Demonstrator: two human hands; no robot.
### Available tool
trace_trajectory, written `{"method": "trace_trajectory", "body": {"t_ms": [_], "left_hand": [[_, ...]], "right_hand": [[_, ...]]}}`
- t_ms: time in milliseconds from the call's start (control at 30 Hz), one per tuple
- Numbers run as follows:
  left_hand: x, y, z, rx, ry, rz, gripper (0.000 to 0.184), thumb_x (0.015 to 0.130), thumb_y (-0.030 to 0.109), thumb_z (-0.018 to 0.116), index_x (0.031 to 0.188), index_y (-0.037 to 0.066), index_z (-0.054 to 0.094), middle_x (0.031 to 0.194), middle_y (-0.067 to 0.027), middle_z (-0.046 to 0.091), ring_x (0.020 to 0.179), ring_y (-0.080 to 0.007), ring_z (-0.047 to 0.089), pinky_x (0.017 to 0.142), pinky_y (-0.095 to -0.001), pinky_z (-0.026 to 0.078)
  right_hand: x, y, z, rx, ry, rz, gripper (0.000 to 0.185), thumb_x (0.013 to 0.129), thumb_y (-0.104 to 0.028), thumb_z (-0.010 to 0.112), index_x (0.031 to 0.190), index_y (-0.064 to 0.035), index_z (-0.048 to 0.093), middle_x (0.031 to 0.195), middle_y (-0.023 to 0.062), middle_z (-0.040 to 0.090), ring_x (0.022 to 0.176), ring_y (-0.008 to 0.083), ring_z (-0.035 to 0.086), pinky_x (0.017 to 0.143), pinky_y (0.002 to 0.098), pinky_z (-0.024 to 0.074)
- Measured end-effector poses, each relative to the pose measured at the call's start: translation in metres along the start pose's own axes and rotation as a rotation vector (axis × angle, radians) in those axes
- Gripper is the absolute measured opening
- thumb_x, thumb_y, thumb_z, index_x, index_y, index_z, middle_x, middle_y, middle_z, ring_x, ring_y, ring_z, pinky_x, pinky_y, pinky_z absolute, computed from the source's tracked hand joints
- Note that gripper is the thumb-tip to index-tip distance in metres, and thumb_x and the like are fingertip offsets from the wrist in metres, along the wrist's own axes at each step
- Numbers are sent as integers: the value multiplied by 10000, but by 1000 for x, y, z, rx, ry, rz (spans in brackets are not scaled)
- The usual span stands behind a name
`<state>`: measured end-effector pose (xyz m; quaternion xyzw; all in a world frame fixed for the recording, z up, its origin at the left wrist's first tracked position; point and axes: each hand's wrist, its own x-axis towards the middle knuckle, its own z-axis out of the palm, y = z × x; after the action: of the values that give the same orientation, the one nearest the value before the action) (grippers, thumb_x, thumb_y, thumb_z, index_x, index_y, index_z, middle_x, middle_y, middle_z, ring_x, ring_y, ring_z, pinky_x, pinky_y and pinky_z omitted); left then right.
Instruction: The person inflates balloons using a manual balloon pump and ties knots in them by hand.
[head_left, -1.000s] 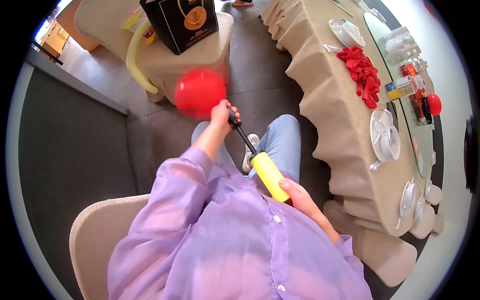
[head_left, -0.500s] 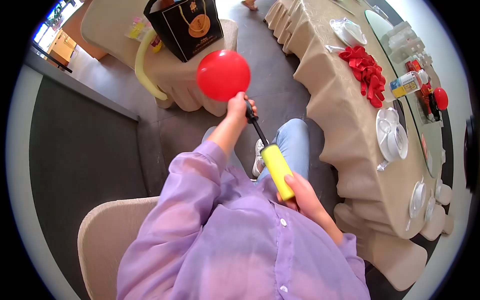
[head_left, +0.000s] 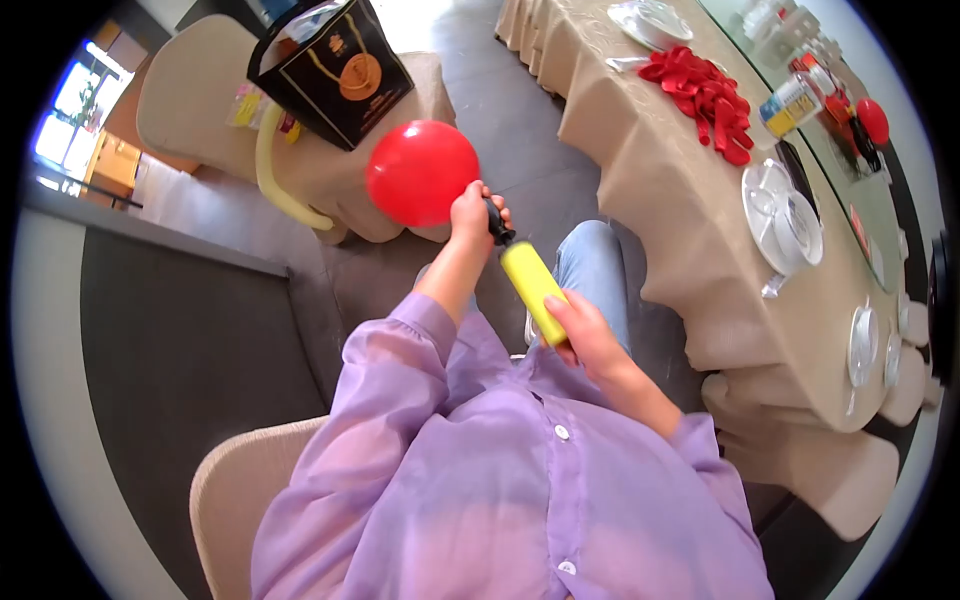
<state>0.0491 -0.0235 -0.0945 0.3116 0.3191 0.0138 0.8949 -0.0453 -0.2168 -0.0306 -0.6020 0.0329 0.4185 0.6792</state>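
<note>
A round, inflated red balloon (head_left: 420, 172) sits at the far end of a hand balloon pump (head_left: 532, 290) with a yellow barrel and black end. My left hand (head_left: 470, 215) is closed around the balloon's neck and the pump's black end; the nozzle is hidden by the fingers. Lower down, my right hand (head_left: 592, 338) wraps the bottom of the yellow barrel, thumb on its side. The barrel's upper end is close to the black end, and hardly any rod shows between them.
On the cloth-covered table (head_left: 650, 215) at right lie a pile of red balloons (head_left: 700, 95), a labelled bottle (head_left: 792, 105) and wrapped white tableware (head_left: 785, 220). A black gift bag (head_left: 335, 75) and a long pale yellow balloon (head_left: 275, 185) rest on a covered chair (head_left: 190, 95).
My right hand has pushed the yellow barrel up towards my left hand, covering the black rod that showed before. The balloon looks slightly larger. The camera view has shifted.
</note>
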Motion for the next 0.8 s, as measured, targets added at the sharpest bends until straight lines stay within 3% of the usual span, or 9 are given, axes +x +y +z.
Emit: {"method": "trace_trajectory", "body": {"t_ms": [67, 200, 300, 400, 467, 600, 667, 800], "left_hand": [[-8, 11, 12, 56, -39, 30, 165, 838, 231, 404, 718, 120, 385, 545, -50, 421, 441, -178, 417, 401, -304, 350], [5, 44, 2, 109, -51, 78, 113, 795, 188, 407, 728, 105, 369, 572, -72, 422, 463, -191, 423, 407, -325, 352], [25, 52, -12, 59, -91, 72, 137, 811, 212, 409, 709, 124, 382, 568, -53, 417, 464, -188, 423, 409, -319, 345], [17, 30, -7, -36, -206, -15, 179, 837, 259, 403, 705, 140, 391, 561, -39, 424, 455, -181, 421, 404, -316, 345], [0, 16, 15, 62, -179, 4, 180, 835, 255, 400, 717, 121, 383, 559, -50, 426, 450, -190, 415, 408, -328, 344], [2, 41, 27, 240, -54, 98, 126, 807, 186, 402, 704, 120, 370, 566, -45, 416, 465, -166, 414, 408, -292, 353], [19, 60, 21, 167, -74, 70, 131, 810, 188, 402, 701, 120, 374, 573, -41, 419, 465, -164, 416, 406, -291, 353], [22, 30, 24, 82, -95, 52, 182, 836, 236, 404, 697, 122, 378, 561, -33, 406, 470, -164, 410, 412, -289, 344]], "right_hand": [[17, 2, 7, -74, 46, -103, 365, 846, -336, 478, 1004, -8, 447, 614, 68, 520, 336, 65, 349, 302, 210, 270], [-24, -13, 19, -27, 0, -73, 374, 849, -338, 478, 1005, 1, 457, 656, 66, 524, 390, 71, 399, 345, 211, 317], [-49, -9, 9, -153, -35, -129, 420, 839, -349, 500, 1033, 21, 462, 749, 58, 524, 575, 89, 489, 480, 231, 393], [-12, -2, 6, -236, 42, -126, 437, 834, -371, 502, 1030, 18, 462, 737, 58, 524, 557, 91, 487, 466, 229, 390], [3, -9, 9, -171, 66, -170, 441, 833, -384, 501, 1021, 14, 465, 722, 58, 518, 530, 94, 473, 454, 232, 383], [-23, -21, 11, -49, -15, -39, 438, 836, -380, 499, 1024, 15, 463, 708, 43, 511, 535, 88, 469, 451, 229, 377], [-53, -21, 13, -28, -9, -144, 427, 837, -370, 503, 1012, 18, 462, 702, 24, 509, 522, 69, 454, 435, 212, 358], [-36, -9, -4, -112, 58, -115, 389, 830, -355, 515, 1002, -9, 475, 701, 13, 512, 496, 57, 430, 416, 199, 330]]}}
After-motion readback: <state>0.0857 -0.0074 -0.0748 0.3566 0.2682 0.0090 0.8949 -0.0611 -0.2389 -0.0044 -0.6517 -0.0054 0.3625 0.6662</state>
